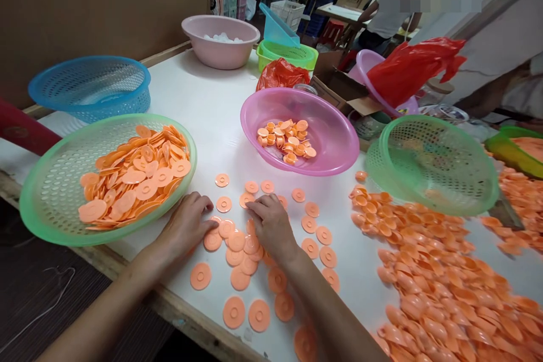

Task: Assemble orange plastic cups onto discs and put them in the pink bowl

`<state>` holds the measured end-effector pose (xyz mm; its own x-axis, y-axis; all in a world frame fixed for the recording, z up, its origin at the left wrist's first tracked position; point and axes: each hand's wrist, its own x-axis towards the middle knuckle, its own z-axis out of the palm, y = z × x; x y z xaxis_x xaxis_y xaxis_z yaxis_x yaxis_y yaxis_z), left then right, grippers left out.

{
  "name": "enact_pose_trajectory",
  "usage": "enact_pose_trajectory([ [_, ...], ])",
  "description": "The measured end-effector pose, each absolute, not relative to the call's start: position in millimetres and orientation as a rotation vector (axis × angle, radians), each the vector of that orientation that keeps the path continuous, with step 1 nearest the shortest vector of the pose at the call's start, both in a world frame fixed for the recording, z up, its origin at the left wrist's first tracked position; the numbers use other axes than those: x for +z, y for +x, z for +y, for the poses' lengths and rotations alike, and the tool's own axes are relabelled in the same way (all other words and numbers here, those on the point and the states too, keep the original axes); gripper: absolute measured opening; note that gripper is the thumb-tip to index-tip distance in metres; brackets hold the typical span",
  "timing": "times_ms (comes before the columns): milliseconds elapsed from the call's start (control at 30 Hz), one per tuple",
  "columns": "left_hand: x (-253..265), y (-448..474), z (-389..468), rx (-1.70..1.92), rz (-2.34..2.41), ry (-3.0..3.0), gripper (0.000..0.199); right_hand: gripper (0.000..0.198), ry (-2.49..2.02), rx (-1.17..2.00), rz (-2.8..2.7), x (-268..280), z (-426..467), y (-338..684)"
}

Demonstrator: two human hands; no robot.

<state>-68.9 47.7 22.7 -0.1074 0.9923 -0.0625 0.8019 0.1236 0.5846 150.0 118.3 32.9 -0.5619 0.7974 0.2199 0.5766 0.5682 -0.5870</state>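
Many flat, round orange plastic discs lie on the white table between my hands. My left hand [189,219] is beside the green basket, its thumb and forefinger apart, with the thumb at the edge of an orange disc [212,241]. Stretched over the discs, my right hand [272,225] touches a single disc [245,200] with its fingertips; its thumb is hidden. A loose pile of overlapping discs [236,241] sits between the hands. Around it, other discs lie singly with a raised ring showing, such as one disc [233,312] near the front edge.
A green basket [31,203] of orange discs stands left, before a blue basket [89,62]. Behind my hands, a pink basin [335,119] holds small orange cups. Orange spoon-like pieces [441,294] cover the right side beside another green basket [436,164]. A person [384,22] stands behind.
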Motion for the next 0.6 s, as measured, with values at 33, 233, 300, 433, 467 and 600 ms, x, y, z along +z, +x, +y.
enact_pose_trajectory([
  [33,23,-68,45,0.585,1.951,1.708,0.011,0.021,-1.13,0.649,-2.386,34,113,154],
  [233,25,-67,40,0.671,1.943,1.682,0.008,0.016,-1.295,0.783,-2.464,40,95,162],
  [300,26,-68,37,0.652,1.933,1.715,0.009,0.017,-1.34,0.837,-2.404,40,95,160],
  [433,29,-67,31,0.613,1.937,1.695,0.014,0.017,-1.533,0.793,-2.374,44,98,157],
  [467,31,-67,31,0.627,1.945,1.651,0.012,0.017,-1.566,0.816,-2.356,45,99,157],
  [600,38,-65,31,0.77,1.914,1.387,0.018,0.014,-1.55,1.132,-2.144,47,100,156],
])
